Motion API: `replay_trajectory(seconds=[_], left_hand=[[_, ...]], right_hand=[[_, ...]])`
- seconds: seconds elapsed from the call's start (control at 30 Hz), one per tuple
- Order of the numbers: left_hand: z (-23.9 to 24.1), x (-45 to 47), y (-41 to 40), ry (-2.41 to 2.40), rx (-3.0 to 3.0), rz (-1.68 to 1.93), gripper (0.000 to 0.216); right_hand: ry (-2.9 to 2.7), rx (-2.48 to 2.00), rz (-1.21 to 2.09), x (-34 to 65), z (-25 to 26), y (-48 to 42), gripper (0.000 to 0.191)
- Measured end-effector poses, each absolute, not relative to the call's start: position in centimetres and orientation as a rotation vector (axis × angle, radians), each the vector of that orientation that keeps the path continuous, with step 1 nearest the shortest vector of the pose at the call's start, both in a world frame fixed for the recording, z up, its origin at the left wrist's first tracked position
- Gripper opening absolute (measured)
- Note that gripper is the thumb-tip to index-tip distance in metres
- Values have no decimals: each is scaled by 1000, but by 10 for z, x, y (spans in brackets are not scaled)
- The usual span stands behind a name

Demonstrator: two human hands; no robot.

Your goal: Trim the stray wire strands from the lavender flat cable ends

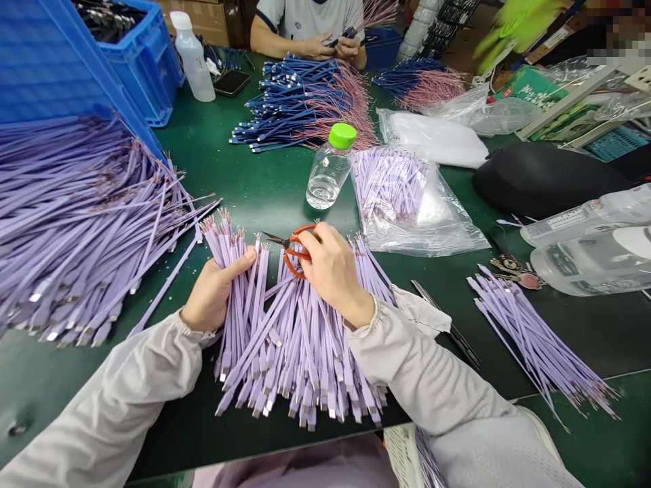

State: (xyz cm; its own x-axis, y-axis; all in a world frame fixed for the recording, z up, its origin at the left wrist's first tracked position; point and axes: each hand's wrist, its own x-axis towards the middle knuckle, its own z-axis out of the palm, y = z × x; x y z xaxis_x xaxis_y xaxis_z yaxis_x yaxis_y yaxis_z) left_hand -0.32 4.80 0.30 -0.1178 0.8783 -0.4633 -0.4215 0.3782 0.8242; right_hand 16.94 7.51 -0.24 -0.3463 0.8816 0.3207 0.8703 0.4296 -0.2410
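My left hand (218, 290) grips the upper ends of a thick bundle of flat lavender cables (289, 346), which fans out across the green mat towards me. My right hand (333, 268) sits just above the bundle and holds small scissors with orange handles (298, 251), their dark blades pointing left towards the cable ends. The scissors' tips are close to the bundle's top ends, and part of the handles is hidden by my fingers. A larger heap of the same lavender cables (86, 230) lies to my left.
A green-capped water bottle (330, 166) and a plastic bag of lavender cables (401, 203) stand ahead. Beyond lie blue cable bunches (300, 102), where a co-worker's hands (325, 47) hold something small. A blue crate (142, 61) stands far left; another lavender pile (534, 339) lies right.
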Motion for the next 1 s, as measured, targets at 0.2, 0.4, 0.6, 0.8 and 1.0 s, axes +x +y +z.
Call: replay_trajectory(seconds=[0.2,0.4,0.6,0.8,1.0], left_hand=[[4,-2,47,1213,474,1190,36],[3,-2,47,1237,490,1196,35],[-1,-3,46,1286,620,1212,36],[-1,-4,46,1307,775,1178,44],[-2,-2,48,1323,836,1203,31]], right_hand=[[-2313,-1513,-21,169,-2,74,31],[-2303,-1601,45,170,0,73,28],[-2156,-1441,184,168,-3,76,30],[-2021,-1139,411,165,-7,77,34],[-2151,-1188,230,166,-6,75,39]])
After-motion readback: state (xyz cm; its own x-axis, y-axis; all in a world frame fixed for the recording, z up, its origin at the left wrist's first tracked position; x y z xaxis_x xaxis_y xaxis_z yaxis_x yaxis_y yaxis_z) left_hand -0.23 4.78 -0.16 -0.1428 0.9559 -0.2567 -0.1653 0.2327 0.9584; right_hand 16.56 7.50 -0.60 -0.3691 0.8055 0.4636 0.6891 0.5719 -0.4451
